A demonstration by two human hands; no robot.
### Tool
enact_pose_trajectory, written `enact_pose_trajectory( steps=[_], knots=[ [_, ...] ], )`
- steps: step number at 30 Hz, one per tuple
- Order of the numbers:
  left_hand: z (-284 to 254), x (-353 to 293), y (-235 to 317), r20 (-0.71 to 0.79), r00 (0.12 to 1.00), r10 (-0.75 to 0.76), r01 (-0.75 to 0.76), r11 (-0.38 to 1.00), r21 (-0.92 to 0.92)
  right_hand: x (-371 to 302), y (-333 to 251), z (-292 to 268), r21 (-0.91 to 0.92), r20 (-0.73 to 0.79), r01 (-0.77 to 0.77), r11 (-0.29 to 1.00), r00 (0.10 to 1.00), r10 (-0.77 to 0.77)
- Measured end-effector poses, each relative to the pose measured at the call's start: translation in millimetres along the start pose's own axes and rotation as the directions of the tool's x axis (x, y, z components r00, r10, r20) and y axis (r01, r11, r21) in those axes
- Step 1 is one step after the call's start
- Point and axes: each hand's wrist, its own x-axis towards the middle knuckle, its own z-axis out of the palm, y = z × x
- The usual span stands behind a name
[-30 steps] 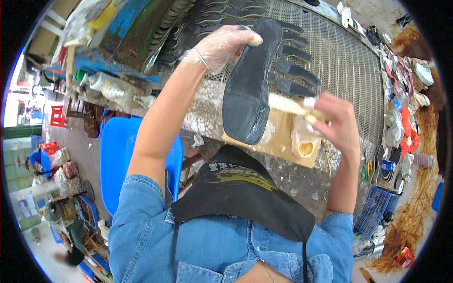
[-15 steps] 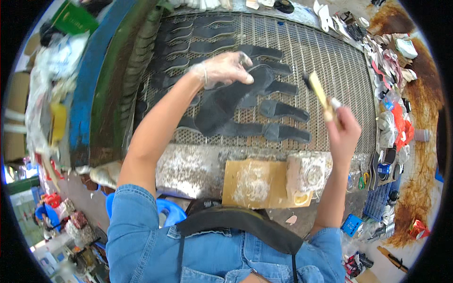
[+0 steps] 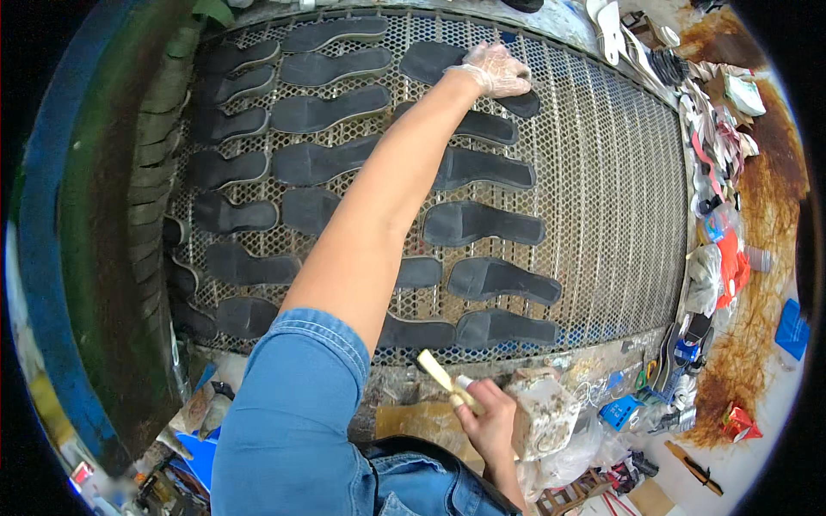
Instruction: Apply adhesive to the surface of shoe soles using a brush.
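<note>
No lettering is readable — any print on the blue packet (image 3: 619, 413), past the mesh table's (image 3: 611, 215) near right corner, is too small.

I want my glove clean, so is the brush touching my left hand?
Apart: the head view shows the brush in the right hand, well below the left hand, with soles between.

Sole (image 3: 428, 62) now far across mesh (image 3: 611, 215)

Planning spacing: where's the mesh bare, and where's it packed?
Bare: the right part of the mesh, between the rightmost column of black soles and the clutter past the right edge. Packed: left and middle, rows of soles. Left hand covers part of one sole.
</note>
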Motion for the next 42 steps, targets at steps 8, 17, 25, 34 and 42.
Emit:
enact_pose_trajectory(
  steps=[8, 17, 25, 34, 42],
  knots=[
    [71.2, 17.6, -52.7, 0.053, 0.984, -0.173, 0.171, 0.985, 0.035, 14.8, 17.5, 2.0, 0.046, -0.010, -0.152, 0.987, 0.988, 0.152],
    [19.4, -75.0, -24.9, -0.464, 0.794, -0.392, 0.196, 0.888, -0.415, -3.7, 12.1, 1.1, 0.037, -0.081, -0.028, 0.999, 0.996, 0.031],
    [-55.1, -452.1, 110.8, 0.156, 0.773, -0.615, 0.333, 0.184, -0.925, -76.2, 37.0, 15.7, 0.471, 0.015, -0.024, 0.882, 1.000, 0.020],
    [-54.8, -718.6, 322.0, 0.142, 0.344, -0.928, 0.638, 0.120, -0.761, -167.6, 85.0, 34.4, 0.260, 0.332, 0.326, 0.909, 0.854, -0.401],
    [-16.3, -891.1, 527.6, -0.314, -0.158, -0.936, 0.722, 0.107, -0.684, -246.7, 82.9, 85.8, 0.241, 0.546, 0.395, 0.887, 0.700, -0.460]
  ],
)
